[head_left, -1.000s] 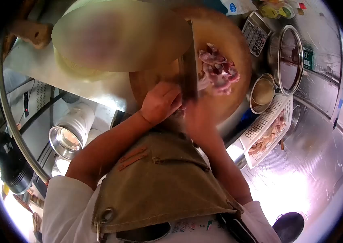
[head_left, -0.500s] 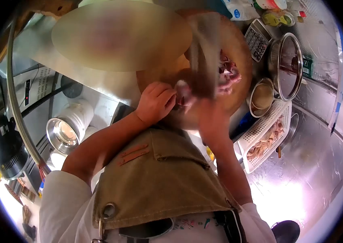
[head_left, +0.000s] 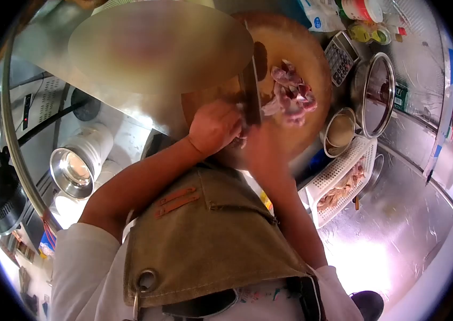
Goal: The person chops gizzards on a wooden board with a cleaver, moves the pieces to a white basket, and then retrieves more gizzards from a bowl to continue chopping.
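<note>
A cleaver stands on edge over the round wooden chopping board, its handle wrapped in my right hand, which is smeared by motion. My left hand is closed with curled fingers on a piece of raw meat, right beside the blade's left face. Most of that piece is hidden by the fingers and the cleaver. To the right of the blade, cut chunks of raw meat lie in a loose pile on the board.
Right of the board are a calculator, a steel pot, a small bowl and a white perforated basket holding pale meat pieces. A white bag lies at the back. A steel-mouthed container stands lower left.
The cleaver has moved left from over the cut pile to beside my left hand, uncovering the chunks. My left hand has shifted slightly right and forward, and my right hand slightly left.
</note>
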A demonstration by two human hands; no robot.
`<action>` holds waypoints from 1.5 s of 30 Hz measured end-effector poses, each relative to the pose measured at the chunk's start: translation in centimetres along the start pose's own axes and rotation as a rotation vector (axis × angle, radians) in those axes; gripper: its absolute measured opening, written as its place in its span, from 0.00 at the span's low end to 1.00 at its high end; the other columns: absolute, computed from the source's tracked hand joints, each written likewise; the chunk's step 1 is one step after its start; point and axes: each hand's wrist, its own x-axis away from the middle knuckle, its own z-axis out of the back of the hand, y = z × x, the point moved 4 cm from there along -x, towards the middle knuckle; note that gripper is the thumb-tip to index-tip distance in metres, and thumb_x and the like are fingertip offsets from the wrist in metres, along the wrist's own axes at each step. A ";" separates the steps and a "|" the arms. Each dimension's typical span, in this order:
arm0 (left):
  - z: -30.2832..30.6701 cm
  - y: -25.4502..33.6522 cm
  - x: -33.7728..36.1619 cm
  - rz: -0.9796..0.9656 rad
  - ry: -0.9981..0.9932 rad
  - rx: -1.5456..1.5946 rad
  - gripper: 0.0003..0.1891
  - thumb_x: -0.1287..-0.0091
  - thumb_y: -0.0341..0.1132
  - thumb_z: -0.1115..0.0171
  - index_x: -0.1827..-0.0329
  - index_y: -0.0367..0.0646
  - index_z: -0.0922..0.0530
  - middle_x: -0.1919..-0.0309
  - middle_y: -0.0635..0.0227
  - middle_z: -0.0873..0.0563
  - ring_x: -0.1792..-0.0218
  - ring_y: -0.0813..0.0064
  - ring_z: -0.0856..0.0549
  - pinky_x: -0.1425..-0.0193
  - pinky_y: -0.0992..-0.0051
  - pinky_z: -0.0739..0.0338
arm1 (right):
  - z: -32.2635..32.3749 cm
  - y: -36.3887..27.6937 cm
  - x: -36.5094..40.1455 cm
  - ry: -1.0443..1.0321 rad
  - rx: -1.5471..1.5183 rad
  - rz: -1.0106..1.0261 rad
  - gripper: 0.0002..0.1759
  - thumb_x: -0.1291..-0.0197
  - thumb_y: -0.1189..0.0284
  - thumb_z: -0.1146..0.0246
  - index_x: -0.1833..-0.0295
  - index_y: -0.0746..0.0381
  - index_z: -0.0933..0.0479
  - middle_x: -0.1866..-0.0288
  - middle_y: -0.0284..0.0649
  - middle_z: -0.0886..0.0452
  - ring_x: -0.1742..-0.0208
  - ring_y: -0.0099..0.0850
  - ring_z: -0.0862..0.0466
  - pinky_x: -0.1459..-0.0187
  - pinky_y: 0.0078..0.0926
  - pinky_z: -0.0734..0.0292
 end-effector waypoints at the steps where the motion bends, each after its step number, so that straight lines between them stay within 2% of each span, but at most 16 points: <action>1: -0.3 -0.3 0.2 -0.007 -0.004 -0.008 0.11 0.54 0.30 0.31 0.67 0.44 0.20 0.68 0.65 0.19 0.66 0.60 0.20 0.63 0.64 0.23 | 0.0 -0.1 -0.1 -0.016 0.009 -0.004 0.12 0.31 0.69 0.47 0.56 0.70 0.32 0.68 0.68 0.21 0.62 0.66 0.19 0.61 0.60 0.25; 8: -0.2 -0.2 -0.1 0.049 -0.045 -0.019 0.08 0.50 0.31 0.32 0.68 0.45 0.21 0.67 0.66 0.19 0.65 0.62 0.20 0.62 0.64 0.24 | -1.8 0.8 -1.5 0.029 -0.037 -0.016 0.13 0.31 0.69 0.47 0.57 0.72 0.33 0.68 0.67 0.21 0.63 0.66 0.19 0.63 0.59 0.25; 12: -0.8 -0.3 0.4 -0.090 -0.168 -0.064 0.07 0.49 0.32 0.32 0.68 0.45 0.21 0.66 0.66 0.19 0.65 0.63 0.20 0.63 0.65 0.25 | -2.0 1.0 -2.3 0.005 -0.032 -0.123 0.14 0.31 0.69 0.46 0.57 0.73 0.34 0.70 0.66 0.21 0.65 0.65 0.20 0.64 0.57 0.25; 14: -0.5 0.4 0.8 -0.159 -0.122 -0.084 0.07 0.49 0.32 0.32 0.68 0.45 0.21 0.66 0.66 0.19 0.65 0.64 0.20 0.64 0.66 0.26 | -0.9 0.5 -1.9 0.039 -0.040 -0.084 0.14 0.31 0.69 0.46 0.58 0.72 0.33 0.72 0.64 0.22 0.66 0.64 0.20 0.64 0.57 0.26; 17: -0.5 0.6 2.2 -0.203 -0.258 -0.050 0.07 0.48 0.32 0.33 0.66 0.45 0.20 0.66 0.65 0.20 0.63 0.61 0.20 0.63 0.63 0.24 | -1.4 2.4 -2.2 0.143 -0.050 0.071 0.14 0.31 0.68 0.45 0.61 0.70 0.31 0.73 0.61 0.22 0.67 0.63 0.21 0.65 0.57 0.27; 20: 0.8 1.6 -0.1 0.188 -0.053 0.004 0.08 0.47 0.32 0.34 0.65 0.45 0.20 0.67 0.62 0.20 0.60 0.56 0.19 0.60 0.60 0.23 | 0.9 3.3 -2.4 0.166 -0.102 0.135 0.14 0.32 0.67 0.43 0.64 0.68 0.30 0.73 0.59 0.23 0.67 0.62 0.21 0.66 0.55 0.28; 23: 1.0 3.4 -2.1 0.331 -0.142 -0.217 0.09 0.46 0.33 0.34 0.63 0.45 0.20 0.67 0.61 0.21 0.59 0.54 0.19 0.58 0.57 0.21 | 1.8 4.3 -1.2 0.370 -0.108 0.135 0.13 0.33 0.68 0.40 0.63 0.68 0.29 0.72 0.59 0.21 0.68 0.60 0.20 0.68 0.49 0.27; 26: -0.1 2.9 -0.6 0.114 -0.222 -0.281 0.11 0.46 0.35 0.33 0.60 0.46 0.19 0.68 0.62 0.22 0.59 0.53 0.19 0.60 0.56 0.21 | 5.0 5.8 1.6 0.499 -0.290 0.060 0.12 0.31 0.70 0.41 0.62 0.68 0.28 0.75 0.51 0.21 0.75 0.45 0.20 0.73 0.40 0.27; 31: -1.0 4.2 -1.7 0.298 -0.507 -0.245 0.10 0.45 0.35 0.35 0.62 0.41 0.17 0.69 0.61 0.16 0.63 0.55 0.16 0.60 0.60 0.20 | 8.1 11.2 10.4 0.494 -0.782 -0.217 0.12 0.28 0.70 0.42 0.63 0.67 0.30 0.81 0.35 0.26 0.82 0.21 0.26 0.80 0.25 0.31; 35: -2.6 9.3 -5.7 0.437 -0.445 0.060 0.11 0.41 0.36 0.36 0.61 0.37 0.16 0.69 0.58 0.13 0.68 0.65 0.12 0.61 0.68 0.20 | 6.7 15.5 19.2 0.565 -0.976 -0.463 0.11 0.27 0.72 0.44 0.65 0.65 0.31 0.80 0.33 0.27 0.82 0.21 0.28 0.80 0.23 0.32; 36: -3.0 11.4 -7.0 0.438 -0.458 0.093 0.12 0.40 0.37 0.35 0.59 0.38 0.15 0.70 0.59 0.12 0.70 0.73 0.12 0.63 0.72 0.21 | 7.2 15.4 21.1 0.592 -0.948 -0.453 0.11 0.28 0.72 0.45 0.65 0.65 0.31 0.80 0.33 0.27 0.82 0.21 0.28 0.80 0.23 0.32; 39: -5.6 15.7 -10.2 0.288 -0.352 0.278 0.10 0.40 0.36 0.35 0.61 0.39 0.15 0.71 0.61 0.12 0.74 0.75 0.14 0.63 0.75 0.22 | 5.1 16.1 27.0 0.751 -1.079 -0.626 0.11 0.28 0.72 0.46 0.65 0.66 0.31 0.80 0.34 0.27 0.83 0.21 0.29 0.80 0.23 0.31; 40: -6.9 15.7 -11.1 0.168 -0.396 0.123 0.11 0.40 0.38 0.33 0.60 0.40 0.14 0.65 0.64 0.12 0.66 0.72 0.13 0.55 0.72 0.22 | 5.0 15.7 28.6 0.777 -1.087 -0.653 0.11 0.28 0.71 0.46 0.64 0.66 0.31 0.80 0.34 0.27 0.83 0.21 0.28 0.80 0.23 0.31; 43: -11.9 13.0 -11.7 -0.383 -0.342 -0.421 0.12 0.42 0.40 0.31 0.60 0.43 0.13 0.56 0.67 0.14 0.53 0.63 0.17 0.44 0.64 0.26 | 3.8 13.6 32.4 0.871 -1.094 -0.784 0.12 0.28 0.70 0.45 0.63 0.67 0.30 0.79 0.34 0.27 0.83 0.22 0.27 0.80 0.23 0.30; 44: -13.0 12.8 -11.5 -0.411 -0.517 -0.637 0.12 0.43 0.41 0.31 0.60 0.46 0.13 0.51 0.70 0.17 0.46 0.57 0.23 0.41 0.56 0.30 | 3.2 12.8 33.6 0.896 -1.149 -0.814 0.11 0.28 0.70 0.45 0.62 0.67 0.30 0.79 0.34 0.26 0.82 0.22 0.27 0.79 0.24 0.30; 45: -14.1 11.8 -11.1 -0.481 -0.614 -0.742 0.12 0.42 0.41 0.32 0.59 0.48 0.13 0.50 0.71 0.17 0.47 0.58 0.23 0.41 0.57 0.29 | 2.7 12.0 34.5 0.931 -1.207 -0.842 0.11 0.28 0.70 0.44 0.62 0.67 0.29 0.79 0.34 0.26 0.82 0.22 0.26 0.79 0.24 0.29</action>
